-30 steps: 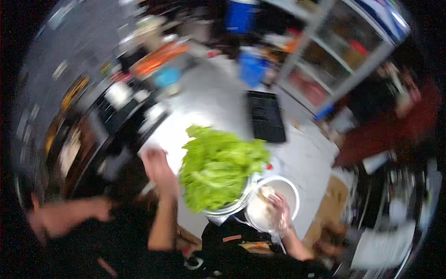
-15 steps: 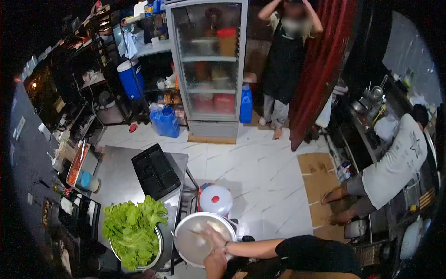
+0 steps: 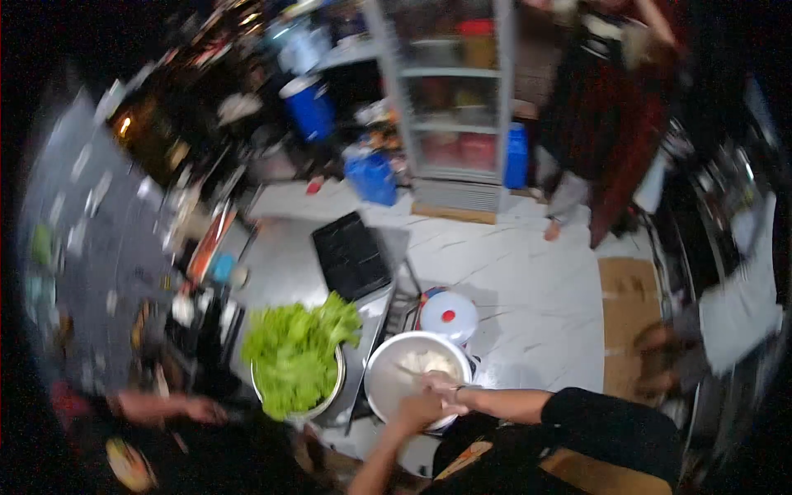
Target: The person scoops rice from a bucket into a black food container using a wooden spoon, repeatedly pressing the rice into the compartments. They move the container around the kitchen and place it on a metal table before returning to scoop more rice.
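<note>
My right hand [image 3: 444, 388] reaches into a large white pot [image 3: 384, 396], closed around a thin utensil [image 3: 404, 369] whose kind is blurred. Pale, whitish food [image 3: 429, 361] lies inside the pot. Against my right wrist, at the near side of the pot, is my left hand [image 3: 419, 410]. Its fingers look curled, but what they hold, if anything, is hidden. Just left of the pot, a metal bowl [image 3: 340, 384] is heaped with green lettuce [image 3: 297, 355].
The steel table [image 3: 280, 239] carries a black compartment tray [image 3: 351, 256]. A white lid with a red knob [image 3: 448, 316] sits behind the pot. Another person's hand [image 3: 202, 410] shows at lower left. One person [image 3: 586, 99] stands beside the fridge [image 3: 454, 194]; another [image 3: 738, 322] is at right.
The view has swung, so the room appears shifted right and is blurred. Another person's arm has come into view at lower left. My hands stay at the pot.
</note>
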`<act>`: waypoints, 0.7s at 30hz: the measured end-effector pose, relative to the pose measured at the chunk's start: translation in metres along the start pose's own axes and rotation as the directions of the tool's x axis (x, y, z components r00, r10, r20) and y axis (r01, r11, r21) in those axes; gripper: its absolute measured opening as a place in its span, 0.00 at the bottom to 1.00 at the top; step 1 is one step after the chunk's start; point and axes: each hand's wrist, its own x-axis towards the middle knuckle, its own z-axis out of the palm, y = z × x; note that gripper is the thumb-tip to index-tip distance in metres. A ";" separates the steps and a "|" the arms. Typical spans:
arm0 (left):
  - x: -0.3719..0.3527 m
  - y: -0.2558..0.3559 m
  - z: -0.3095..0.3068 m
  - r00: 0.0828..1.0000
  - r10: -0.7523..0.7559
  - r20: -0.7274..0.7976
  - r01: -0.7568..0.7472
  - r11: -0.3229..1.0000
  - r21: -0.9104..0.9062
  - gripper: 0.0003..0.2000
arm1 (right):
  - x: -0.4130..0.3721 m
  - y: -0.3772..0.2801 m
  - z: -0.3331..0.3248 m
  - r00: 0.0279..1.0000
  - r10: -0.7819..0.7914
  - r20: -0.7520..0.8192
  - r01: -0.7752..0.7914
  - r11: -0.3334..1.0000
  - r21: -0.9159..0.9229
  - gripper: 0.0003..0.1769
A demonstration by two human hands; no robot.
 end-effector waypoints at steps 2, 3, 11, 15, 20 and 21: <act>-0.096 -0.014 -0.088 0.741 0.104 -0.664 -0.590 0.575 -0.567 0.25 | 0.003 -0.017 -0.005 0.992 0.125 -0.019 -0.127 0.977 -0.173 0.19; -0.143 -0.021 -0.133 0.472 0.137 -0.871 -0.860 0.291 -0.420 0.26 | 0.001 -0.027 -0.005 0.984 0.178 -0.016 -0.177 0.952 -0.250 0.18; 0.043 -0.100 -0.166 0.641 -0.563 -0.522 -0.405 0.329 -0.853 0.19 | -0.006 0.005 -0.007 0.942 -0.215 0.256 0.332 0.700 -0.632 0.16; 0.208 -0.166 -0.079 0.548 -0.834 -0.067 -0.340 -0.148 -0.929 0.25 | 0.022 0.060 -0.024 0.683 -0.527 0.506 0.708 0.306 -0.636 0.16; 0.225 -0.165 -0.104 0.252 -0.952 -0.175 -0.489 0.031 -0.871 0.11 | 0.004 0.007 -0.041 0.556 -0.264 0.788 0.816 -0.011 -0.579 0.07; 0.222 -0.166 -0.103 0.272 -0.957 -0.098 -0.480 -0.046 -0.876 0.10 | 0.004 0.016 -0.045 0.464 -0.522 0.716 0.854 0.049 -0.517 0.12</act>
